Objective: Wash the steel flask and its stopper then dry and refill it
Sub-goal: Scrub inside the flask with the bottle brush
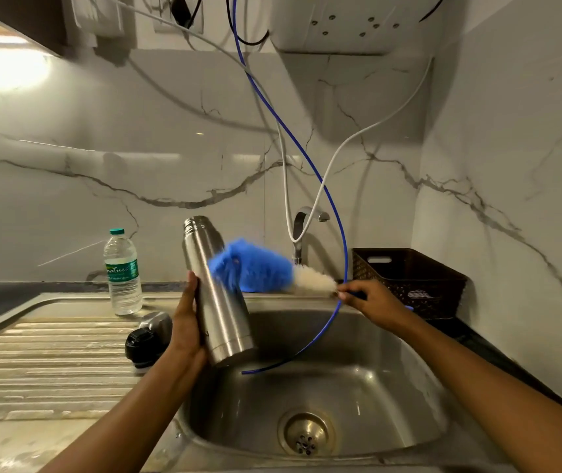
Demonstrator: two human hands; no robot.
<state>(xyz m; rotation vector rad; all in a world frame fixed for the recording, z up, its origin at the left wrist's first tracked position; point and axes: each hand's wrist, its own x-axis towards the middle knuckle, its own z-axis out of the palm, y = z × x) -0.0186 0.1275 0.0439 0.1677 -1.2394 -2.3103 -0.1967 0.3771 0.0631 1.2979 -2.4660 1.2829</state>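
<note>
The steel flask (216, 295) is open, its threaded mouth bare. It leans with the mouth up and to the left, over the left edge of the sink basin (358, 353). The black stopper (143, 346) lies at the right edge of the drainboard (51, 353), just beside the steel cap (157, 323).

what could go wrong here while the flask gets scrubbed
1. The left hand grips the steel flask only low down, tilted over the sink; if wet it may slip and drop in.
2. The blue tube hangs right beside the right hand holding the brush, so a stroke could snag it.
3. The black stopper lies on the drainboard close to the left forearm and might get knocked.
</note>
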